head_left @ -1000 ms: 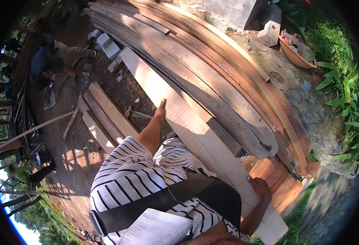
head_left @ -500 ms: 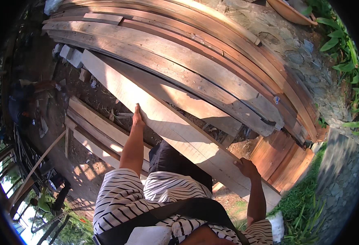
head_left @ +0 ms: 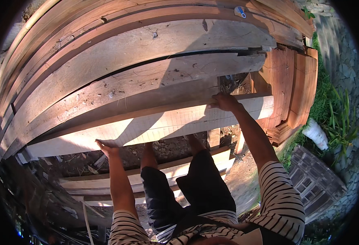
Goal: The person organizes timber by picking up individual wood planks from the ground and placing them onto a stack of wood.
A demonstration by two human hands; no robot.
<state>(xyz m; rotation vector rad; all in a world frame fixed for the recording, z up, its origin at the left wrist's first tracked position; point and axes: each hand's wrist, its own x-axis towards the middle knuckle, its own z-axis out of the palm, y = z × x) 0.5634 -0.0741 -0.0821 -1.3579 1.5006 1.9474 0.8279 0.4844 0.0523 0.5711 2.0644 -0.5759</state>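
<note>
A long pale wooden plank (head_left: 175, 122) lies across the view, tilted so that its broad face shows, with shadows and sunlight on it. My left hand (head_left: 108, 149) holds its near lower edge toward the left, thumb against the face and the other fingers mostly hidden behind the wood. Farther right, my right hand (head_left: 225, 102) grips the far upper edge, fingers bent over it. Just beyond the plank rests a weathered board (head_left: 179, 67), and a wider grey board (head_left: 146, 41) lies past that.
Long reddish boards (head_left: 77, 38) are stacked beyond, with a small blue-and-white object (head_left: 240, 12) on them. Shorter reddish boards (head_left: 283, 81) stand stacked at right. More planks (head_left: 134, 179) lie by my legs. A white sack (head_left: 315, 134) and a dark slatted panel (head_left: 316, 181) are at right.
The plank has swung from a steep diagonal to nearly crosswise and lies beside the stacked boards. My right hand has moved to its far edge; my left hand stays on the near edge.
</note>
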